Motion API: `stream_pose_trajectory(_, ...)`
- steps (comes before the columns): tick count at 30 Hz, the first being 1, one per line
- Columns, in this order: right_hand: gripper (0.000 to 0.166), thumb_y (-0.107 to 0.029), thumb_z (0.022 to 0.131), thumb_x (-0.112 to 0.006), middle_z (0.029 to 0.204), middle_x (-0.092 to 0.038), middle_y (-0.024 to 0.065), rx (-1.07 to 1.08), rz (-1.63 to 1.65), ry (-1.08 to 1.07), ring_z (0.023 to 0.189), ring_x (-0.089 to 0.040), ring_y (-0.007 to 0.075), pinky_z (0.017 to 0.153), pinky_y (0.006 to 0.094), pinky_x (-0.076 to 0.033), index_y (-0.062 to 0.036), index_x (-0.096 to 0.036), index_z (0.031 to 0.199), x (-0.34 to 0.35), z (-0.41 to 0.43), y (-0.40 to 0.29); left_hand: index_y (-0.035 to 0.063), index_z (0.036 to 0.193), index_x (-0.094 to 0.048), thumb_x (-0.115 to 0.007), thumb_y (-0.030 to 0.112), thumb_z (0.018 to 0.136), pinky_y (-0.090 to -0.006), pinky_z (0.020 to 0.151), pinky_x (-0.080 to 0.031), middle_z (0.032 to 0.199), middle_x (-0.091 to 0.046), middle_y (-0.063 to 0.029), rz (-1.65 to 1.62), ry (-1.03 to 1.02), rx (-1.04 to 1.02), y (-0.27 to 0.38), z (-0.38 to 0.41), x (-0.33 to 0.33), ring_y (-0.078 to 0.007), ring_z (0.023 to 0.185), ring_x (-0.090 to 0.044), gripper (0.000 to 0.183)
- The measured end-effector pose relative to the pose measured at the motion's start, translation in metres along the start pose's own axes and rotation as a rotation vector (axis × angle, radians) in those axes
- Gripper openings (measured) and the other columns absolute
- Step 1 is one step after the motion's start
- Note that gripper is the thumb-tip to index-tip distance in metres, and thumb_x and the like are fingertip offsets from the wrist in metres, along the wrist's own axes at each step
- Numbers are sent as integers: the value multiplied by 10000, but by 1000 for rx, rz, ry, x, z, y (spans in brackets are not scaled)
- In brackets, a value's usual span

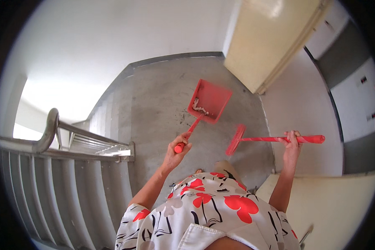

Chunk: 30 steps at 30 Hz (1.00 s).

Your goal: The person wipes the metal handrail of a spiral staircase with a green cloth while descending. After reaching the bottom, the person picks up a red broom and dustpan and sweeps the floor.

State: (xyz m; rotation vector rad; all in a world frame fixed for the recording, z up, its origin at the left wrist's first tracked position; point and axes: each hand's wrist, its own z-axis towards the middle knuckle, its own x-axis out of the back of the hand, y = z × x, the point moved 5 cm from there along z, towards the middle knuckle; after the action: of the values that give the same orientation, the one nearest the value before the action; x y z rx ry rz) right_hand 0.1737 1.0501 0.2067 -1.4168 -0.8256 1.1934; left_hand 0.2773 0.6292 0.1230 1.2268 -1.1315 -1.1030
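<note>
My left hand grips the end of the handle of a red plastic dustpan. A pale, crumpled strip of debris lies in the pan near its handle side. In my right hand is the red handle of a short broom, held out sideways with its bristle head pointing toward my left. The broom head hangs to the right of the dustpan and apart from it. Whether the pan touches the floor, I cannot tell.
I stand on a grey concrete landing with dark smudges. Grey stairs run along the left, beside a metal handrail; more steps descend at the upper left. A cream door stands at the upper right, near a white wall.
</note>
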Motion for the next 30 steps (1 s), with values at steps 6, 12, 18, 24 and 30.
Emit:
stream_pose_trajectory(6,131,-114,871,-555,745,-454,17,26,-86,-70,802,-532,123,575,262,-553,-57,-493,772,-81,49,15,16,789,-488,-602,84,844,-292,872,-398,1168,-565,-124,-39,280,56,-25,3,70,-166,1022,-517,144)
stream_pose_trajectory(12,106,-118,871,-562,774,-490,32,23,-47,-242,714,-540,116,541,229,-539,-63,-502,804,-199,101,71,42,793,-531,-597,158,871,-296,860,-430,1111,-582,-122,-167,570,177,-64,20,167,-140,977,-529,154)
stream_pose_trajectory(18,97,-85,864,-548,774,-484,22,-58,-12,-315,754,-535,112,537,228,-536,-67,-495,785,-304,184,121,62,791,-547,-626,163,853,-254,750,-461,1034,-584,-77,-332,900,251,-79,68,231,-102,874,-528,143)
stream_pose_trajectory(24,118,-86,862,-546,765,-468,10,-130,5,-607,785,-533,114,534,227,-536,-74,-495,756,-470,210,158,67,871,-525,-607,116,855,-250,747,-505,1084,-565,-102,-407,1135,177,-74,100,320,-116,878,-571,97)
stream_pose_trajectory(30,143,-78,868,-527,733,-449,9,-127,60,-775,745,-540,128,504,249,-555,-67,-471,736,-603,222,183,62,960,-489,-575,15,842,-252,743,-516,1102,-537,-112,-260,1196,-86,-84,135,404,-137,852,-588,154)
